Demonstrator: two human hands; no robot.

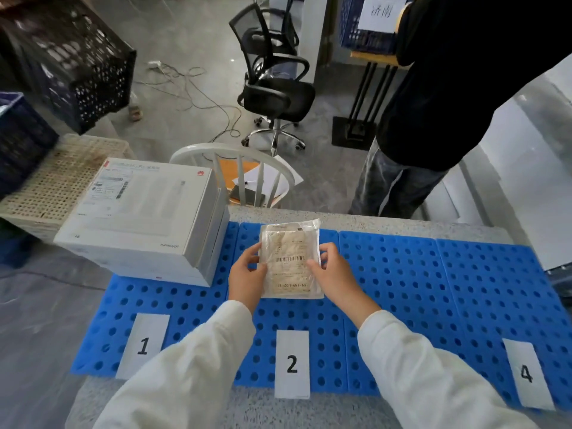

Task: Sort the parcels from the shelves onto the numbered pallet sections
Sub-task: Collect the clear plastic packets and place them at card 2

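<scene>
- A flat parcel (289, 261) in a clear pouch, barcode side up, is held over the far half of the pallet section marked by label 2 (292, 363).
- The parcel's left edge is pinched by the left hand (246, 278), with the thumb on top and the fingers curled at the edge.
- Its right edge is pinched in the same way by the right hand (335, 275).
- Whether the parcel touches the pallet (433, 289) cannot be told.
- The blue pallet, pierced with round holes, is laid on a grey table (387, 224).
- Label 1 (143, 345) and label 4 (526, 373) are set along the pallet's near edge, to either side of label 2.
- A stack of white boxes (139, 218) is set on the far end of section 1 and hangs over the pallet's left edge.
- Beyond the table, a white chair (235, 168) is seen with papers on its seat, and a black office chair (272, 88) farther back.
- A person in black (464, 72) is seen standing at the table's far right.
- Dark crates (77, 57) are seen at the far left.
</scene>
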